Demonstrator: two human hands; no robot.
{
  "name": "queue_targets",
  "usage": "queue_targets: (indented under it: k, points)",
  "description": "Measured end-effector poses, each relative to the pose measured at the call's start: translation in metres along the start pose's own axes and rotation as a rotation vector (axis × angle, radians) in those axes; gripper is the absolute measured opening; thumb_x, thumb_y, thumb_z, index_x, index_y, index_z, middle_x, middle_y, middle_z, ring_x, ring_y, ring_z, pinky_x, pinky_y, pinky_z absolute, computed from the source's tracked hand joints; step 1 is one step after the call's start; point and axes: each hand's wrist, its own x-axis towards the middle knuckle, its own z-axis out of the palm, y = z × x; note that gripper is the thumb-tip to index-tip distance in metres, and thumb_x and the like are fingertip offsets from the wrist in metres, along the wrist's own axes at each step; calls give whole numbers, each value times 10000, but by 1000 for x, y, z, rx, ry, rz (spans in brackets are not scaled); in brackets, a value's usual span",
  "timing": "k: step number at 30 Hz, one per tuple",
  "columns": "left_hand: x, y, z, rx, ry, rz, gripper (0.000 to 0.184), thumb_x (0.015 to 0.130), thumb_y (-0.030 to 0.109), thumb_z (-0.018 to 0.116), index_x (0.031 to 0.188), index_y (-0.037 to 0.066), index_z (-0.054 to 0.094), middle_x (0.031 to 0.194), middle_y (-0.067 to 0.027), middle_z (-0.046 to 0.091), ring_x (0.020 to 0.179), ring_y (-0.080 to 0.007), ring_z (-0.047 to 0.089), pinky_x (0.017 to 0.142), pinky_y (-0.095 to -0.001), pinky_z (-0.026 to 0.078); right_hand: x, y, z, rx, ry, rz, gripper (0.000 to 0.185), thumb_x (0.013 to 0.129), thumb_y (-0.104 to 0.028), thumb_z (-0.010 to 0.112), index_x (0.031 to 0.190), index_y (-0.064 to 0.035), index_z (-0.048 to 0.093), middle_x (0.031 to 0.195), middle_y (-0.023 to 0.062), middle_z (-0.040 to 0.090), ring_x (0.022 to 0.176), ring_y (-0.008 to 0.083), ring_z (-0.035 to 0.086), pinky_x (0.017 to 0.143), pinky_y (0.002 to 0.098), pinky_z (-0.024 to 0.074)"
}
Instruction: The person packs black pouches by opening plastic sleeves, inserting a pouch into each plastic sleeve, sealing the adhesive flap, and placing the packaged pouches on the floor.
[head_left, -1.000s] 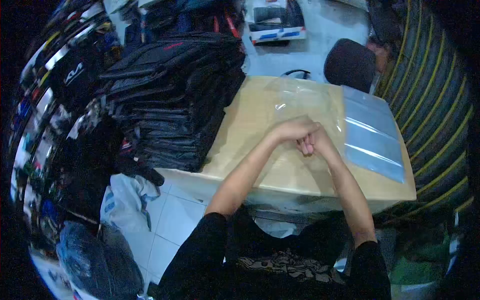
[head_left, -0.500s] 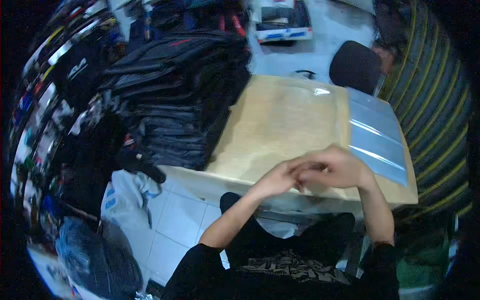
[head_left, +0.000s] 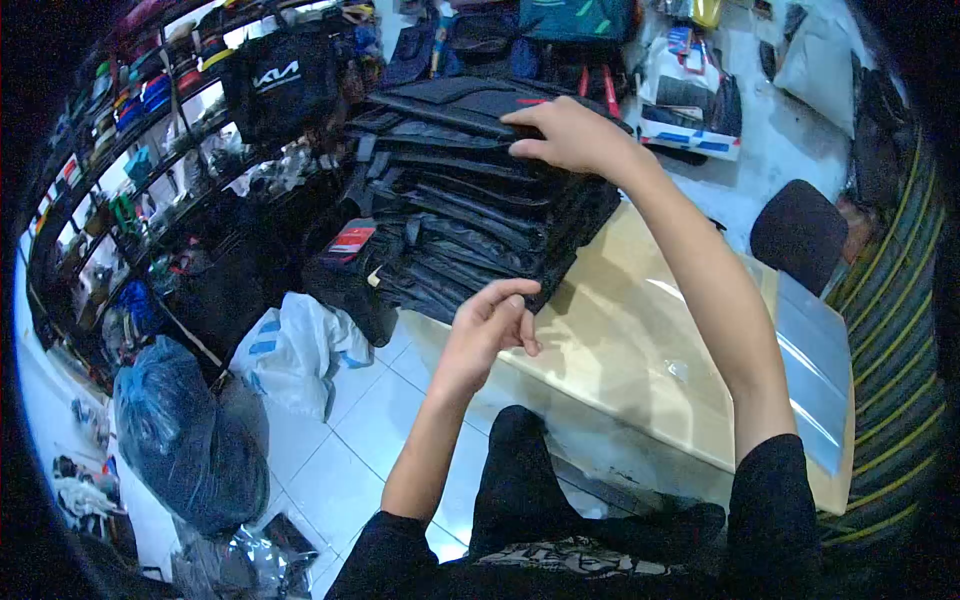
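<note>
Black bags (head_left: 450,165) make a tall pile on the table (head_left: 625,290), insides hidden (no clue if they're stuffed). Right hand (head_left: 575,138) is over the pile's top, thumb and finger wide apart; can't tell from here if it's touching. Left hand (head_left: 490,335) is by the pile's near bottom corner, loosely curled, half open. Floor left of the pile: white sack (head_left: 300,350), bulging bluish sack (head_left: 190,440), contents too murky.

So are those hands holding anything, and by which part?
The left hand holds nothing visible. The right hand is at the near edge of the top item on the black stack; whether it grips cannot be told.
</note>
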Motion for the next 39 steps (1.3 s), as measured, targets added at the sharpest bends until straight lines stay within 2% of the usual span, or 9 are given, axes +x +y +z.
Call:
queue_targets:
  k: [5,12,19,24,28,32,33,35,39]
  points:
    - [31,30,-28,-49,200,242,335,902,198,526,1136,-42,512,767,-90,573,610,-194,594,603,-334,540,2,1,20,-63,154,23,294,823,-217,601,1046,-32,650,923,212,653,879,372,626,819,433,499]
    - [107,104,-57,-391,401,287,554,911,198,543,1319,-71,282,1249,-291,406,1064,-411,542,869,-491,525,-6,-14,23,-98,487,35,201,807,-175,603,936,-26,646,856,164,652,765,343,634,687,398,517]
    - [125,134,-55,-366,413,298,572,838,366,668,1252,33,456,1176,-220,504,1066,-347,535,886,-546,472,-25,-34,14,-5,556,-206,154,812,-111,629,934,-20,606,899,138,642,773,314,633,658,359,519]
    - [136,139,-60,-388,531,333,422,752,91,747,1082,-53,527,984,-162,599,926,-270,595,820,-465,504,-48,-57,19,-140,565,-388,178,794,-71,634,956,-10,592,930,116,641,835,268,649,678,332,545]
    - [132,130,-68,-191,732,361,571,643,-98,702,1144,-87,429,1094,-164,559,958,-255,572,842,-410,487,-68,-83,19,-90,538,-408,197,776,-147,687,909,-13,632,921,104,667,893,249,655,762,329,544]
    - [88,109,-67,-21,592,812,656,663,-83,664,1263,-8,411,1156,-148,547,966,-275,586,820,-389,499,-75,-66,1,6,653,-194,340,763,-288,704,936,-10,613,936,107,657,852,217,646,790,324,521]
    - [71,109,-69,45,520,881,691,655,-50,668,1289,7,400,1151,-118,555,980,-274,577,841,-378,488,-74,-59,-7,303,670,36,444,753,-333,726,1027,-6,604,1062,149,627,976,277,614,887,353,482]
    - [34,107,-62,6,424,812,704,646,-4,674,1292,8,394,1172,-122,548,990,-279,578,857,-354,480,-63,-34,-25,205,820,266,666,717,-357,767,1214,6,512,1235,182,545,1142,304,532,996,364,394]
    - [-6,80,-75,-10,298,784,733,610,41,714,1275,5,409,1155,-127,561,1006,-276,583,882,-374,481,-69,-33,-32,1105,384,234,939,658,-300,814,1358,69,308,1357,210,428,1244,292,433,1059,359,305]
